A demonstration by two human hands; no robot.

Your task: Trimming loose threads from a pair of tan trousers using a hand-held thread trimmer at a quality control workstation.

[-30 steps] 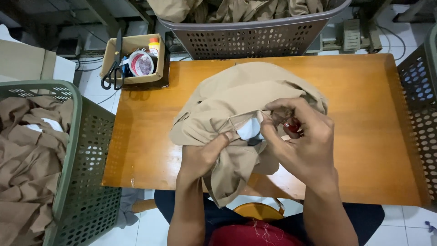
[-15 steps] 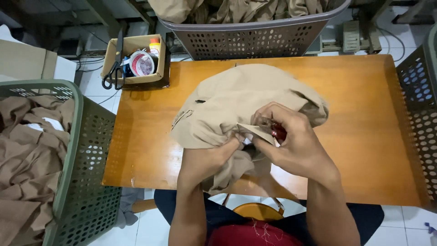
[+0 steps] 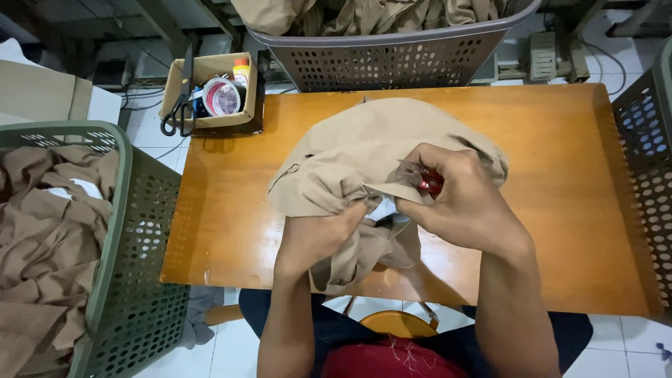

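Two hands meet over a tan garment (image 3: 371, 147) bunched at the centre of the frame on the wooden counter (image 3: 560, 140). The left hand (image 3: 315, 234) is closed on a fold of the cloth, pinching it taut near a small white patch (image 3: 383, 208) that looks like a label. The right hand (image 3: 458, 203) is curled shut around a small red-handled tool (image 3: 428, 180), probably a thread snip, its tip hidden among the folds right beside the left fingers.

That closeness looks like the main risk: the tip works unseen, so it could nick the cloth instead of a loose thread, or catch a fingertip if the fabric slips. The garment's lower edge hangs off the near edge of the counter, so its weight could drag the fold out of the pinch.

A green basket (image 3: 133, 231) of similar tan cloth stands at the left, a grey basket (image 3: 392, 59) at the top, and a cardboard box (image 3: 210, 91) with black scissors (image 3: 180, 98) at upper left.
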